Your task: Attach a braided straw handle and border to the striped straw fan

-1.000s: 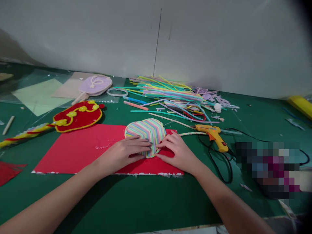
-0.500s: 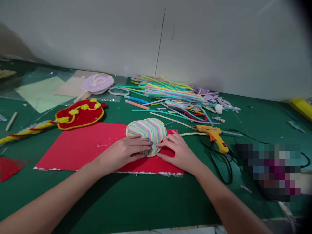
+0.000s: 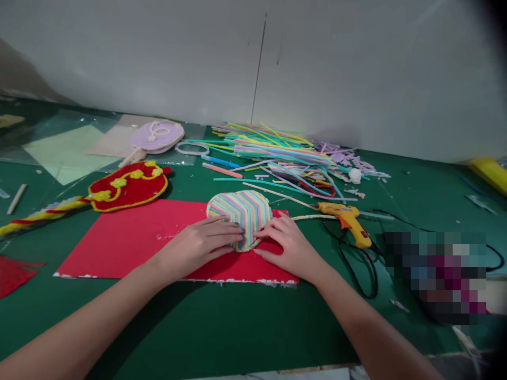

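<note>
A heart-shaped piece striped in pastel pipe cleaners (image 3: 245, 203) lies on a red board (image 3: 130, 243). My left hand (image 3: 209, 237) rests over its left and lower part, fingers stretched out flat and nothing gripped. From the right, my right hand (image 3: 287, 240) has bent fingertips on the piece's lower right edge, with the thumb lower down near the rounded tip. The hands hide parts of both lower sides. A twisted pastel cord (image 3: 312, 217) runs from behind my right hand toward a yellow glue gun (image 3: 348, 219).
Behind lies a heap of pastel pipe cleaners (image 3: 277, 145). At left are a red fan-shaped piece with yellow flowers (image 3: 129, 187), a lilac round fan (image 3: 158, 135) and a red tassel (image 3: 18, 274). The glue gun's black cable (image 3: 374, 285) loops at right, beside a blurred-out object (image 3: 439, 277).
The striped piece has shifted very slightly up and right under my fingers. Both hands keep nearly the same place; the view has moved a little.
</note>
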`<state>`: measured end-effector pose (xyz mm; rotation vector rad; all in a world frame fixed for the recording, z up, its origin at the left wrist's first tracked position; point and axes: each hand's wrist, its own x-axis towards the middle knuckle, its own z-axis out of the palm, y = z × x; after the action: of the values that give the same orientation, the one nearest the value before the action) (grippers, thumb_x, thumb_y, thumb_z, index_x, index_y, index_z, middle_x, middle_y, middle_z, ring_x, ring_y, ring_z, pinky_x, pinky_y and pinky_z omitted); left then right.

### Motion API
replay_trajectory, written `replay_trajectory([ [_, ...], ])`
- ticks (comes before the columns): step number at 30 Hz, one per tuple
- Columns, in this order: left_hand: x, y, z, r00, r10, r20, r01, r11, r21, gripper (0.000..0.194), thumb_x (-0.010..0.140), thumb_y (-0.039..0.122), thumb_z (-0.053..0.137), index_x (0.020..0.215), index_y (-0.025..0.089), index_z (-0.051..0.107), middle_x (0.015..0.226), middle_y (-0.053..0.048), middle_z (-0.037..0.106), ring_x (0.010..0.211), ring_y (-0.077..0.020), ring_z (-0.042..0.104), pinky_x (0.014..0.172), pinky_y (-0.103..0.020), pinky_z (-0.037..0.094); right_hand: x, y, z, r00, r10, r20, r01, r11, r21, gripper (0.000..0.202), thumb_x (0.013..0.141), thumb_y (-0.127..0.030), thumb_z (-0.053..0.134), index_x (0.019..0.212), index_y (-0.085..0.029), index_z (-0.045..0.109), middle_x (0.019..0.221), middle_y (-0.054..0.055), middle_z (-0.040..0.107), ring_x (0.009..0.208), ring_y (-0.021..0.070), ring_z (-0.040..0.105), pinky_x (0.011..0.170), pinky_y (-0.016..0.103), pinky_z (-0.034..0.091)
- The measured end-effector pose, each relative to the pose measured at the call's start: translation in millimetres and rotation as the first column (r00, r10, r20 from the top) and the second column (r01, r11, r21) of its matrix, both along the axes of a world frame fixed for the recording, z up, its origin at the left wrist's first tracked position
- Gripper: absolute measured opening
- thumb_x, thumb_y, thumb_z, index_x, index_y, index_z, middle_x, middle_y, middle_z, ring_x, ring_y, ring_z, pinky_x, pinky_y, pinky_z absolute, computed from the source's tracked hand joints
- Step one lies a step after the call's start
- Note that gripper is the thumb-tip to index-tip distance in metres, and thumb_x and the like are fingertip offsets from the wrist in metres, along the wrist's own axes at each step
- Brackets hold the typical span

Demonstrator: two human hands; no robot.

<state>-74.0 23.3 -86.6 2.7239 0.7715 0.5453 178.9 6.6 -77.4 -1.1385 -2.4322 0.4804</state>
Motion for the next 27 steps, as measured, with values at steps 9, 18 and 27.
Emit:
replay_trajectory([
  [9,-2.0,2.1,-2.8,1.000,0.011,-0.004,-0.011,0.998,0.066,0.030,0.095,0.028,0.042,0.119,0.024,0.059,0.119,0.000,0.064,0.118,-0.0145,0.053,0.111,-0.037,0.032,-1.0,-0.2,-0.8,1.000,-0.013,0.019,0.013,1.000,0.001,0.025,0.085,-0.038,0.056,0.104,-0.023,0.062,0.098,0.006,0.062,0.097,0.0211,0.055,0.097,0.045,0.038],
  [18,-2.5,3.3,0.5,1.000,0.017,-0.015,-0.016,0.996,0.091,0.030,0.095,0.029,0.041,0.118,0.024,0.059,0.118,0.000,0.065,0.117,-0.0150,0.054,0.108,-0.036,0.036,-1.4,-0.9,-3.0,1.000,-0.021,0.000,0.021,1.000,-0.004,0.023,0.087,-0.037,0.055,0.104,-0.023,0.061,0.096,0.005,0.062,0.096,0.0211,0.054,0.097,0.046,0.037],
  [27,-3.4,7.0,-3.8,0.999,0.023,0.035,-0.024,0.999,0.022,0.025,0.092,0.029,0.049,0.113,0.023,0.062,0.114,0.000,0.067,0.113,-0.0163,0.057,0.101,-0.034,0.043,-2.0,0.1,-1.8,1.000,-0.008,-0.005,0.008,1.000,-0.009,0.021,0.088,-0.033,0.054,0.103,-0.021,0.062,0.094,0.005,0.061,0.093,0.0195,0.053,0.095,0.042,0.039],
])
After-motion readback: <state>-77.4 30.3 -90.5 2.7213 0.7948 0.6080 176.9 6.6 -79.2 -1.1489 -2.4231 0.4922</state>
